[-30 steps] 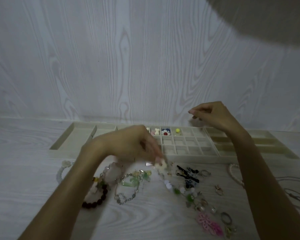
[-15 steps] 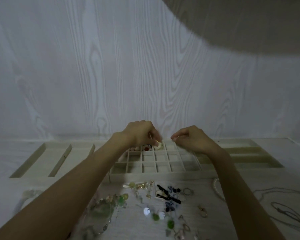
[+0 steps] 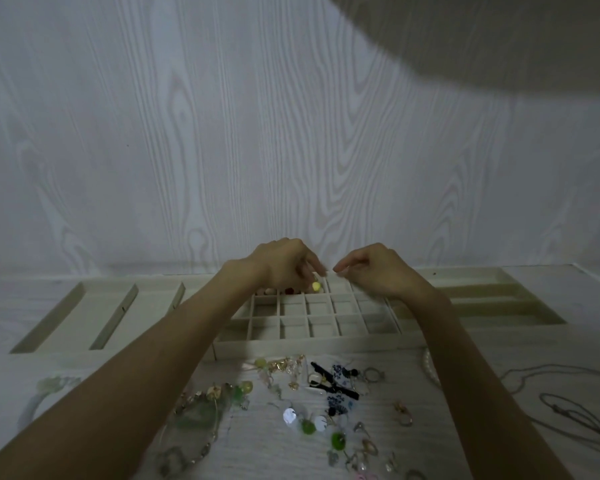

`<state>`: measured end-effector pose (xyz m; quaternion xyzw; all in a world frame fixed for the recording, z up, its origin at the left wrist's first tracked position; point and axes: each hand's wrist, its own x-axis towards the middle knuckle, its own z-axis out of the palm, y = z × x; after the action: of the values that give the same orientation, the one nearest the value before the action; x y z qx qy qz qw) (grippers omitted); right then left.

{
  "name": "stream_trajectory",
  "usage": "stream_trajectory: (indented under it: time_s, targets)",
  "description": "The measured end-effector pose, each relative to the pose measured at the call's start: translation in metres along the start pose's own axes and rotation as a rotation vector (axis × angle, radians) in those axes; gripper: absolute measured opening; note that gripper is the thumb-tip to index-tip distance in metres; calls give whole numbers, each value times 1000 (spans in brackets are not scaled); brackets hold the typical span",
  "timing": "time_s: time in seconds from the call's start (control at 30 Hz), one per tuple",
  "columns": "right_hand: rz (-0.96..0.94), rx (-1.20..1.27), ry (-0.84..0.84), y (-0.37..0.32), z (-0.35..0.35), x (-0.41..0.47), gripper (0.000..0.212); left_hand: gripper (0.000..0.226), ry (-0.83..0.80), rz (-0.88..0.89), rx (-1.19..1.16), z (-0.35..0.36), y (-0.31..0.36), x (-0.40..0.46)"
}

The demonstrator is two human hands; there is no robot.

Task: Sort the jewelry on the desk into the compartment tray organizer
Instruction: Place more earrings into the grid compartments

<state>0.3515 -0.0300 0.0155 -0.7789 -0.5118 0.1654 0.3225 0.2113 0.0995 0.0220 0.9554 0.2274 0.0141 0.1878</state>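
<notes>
Both hands have travelled from the pile to the far row of the tray organizer (image 3: 326,344), and this is the main change: a second ago the left hand (image 3: 284,265) was low over the loose jewelry (image 3: 309,403) on the desk (image 3: 0,306), picking up a small pale piece, and the right hand (image 3: 374,268) waited higher and more to the right. Now the left hand hangs over the small square compartments at the back, its fingers curled downward close to a yellow bead (image 3: 315,286) that lies in one cell; the pale piece is no longer visible, so I cannot tell if the fingers hold it or have already let it go. The right hand is just beside it, fingers loosely curled with thumb and forefinger near each other (whether something tiny is pinched there is not clear). In my judgement one more item is being delivered to the back row, next to the few cells already filled. Most of the jewelry, with bracelets, rings and earrings, remains on the desk in front of the tray, so the sorting is at an early stage.
</notes>
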Motion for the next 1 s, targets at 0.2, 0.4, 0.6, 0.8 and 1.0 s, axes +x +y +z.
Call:
stream_trajectory:
  time_s: [0.2,0.4,0.6,0.8,1.0]
  targets:
    - [15,5,-13,0,0,-2,17,32,-9,23,-35,-3,-2,-2]
    - [-9,-48,-33,-2,2,-3,30,32,203,-38,10,-10,-13,-6]
    - [-124,-416,-69,-5,13,-3,54,30,195,20,144,4,-17,-6]
    - [-235,-543,4,-10,21,-6,48,31,132,8,199,16,-14,-1]
    - [-214,-573,-47,-11,23,-7,46,32,86,-25,160,15,-9,2]
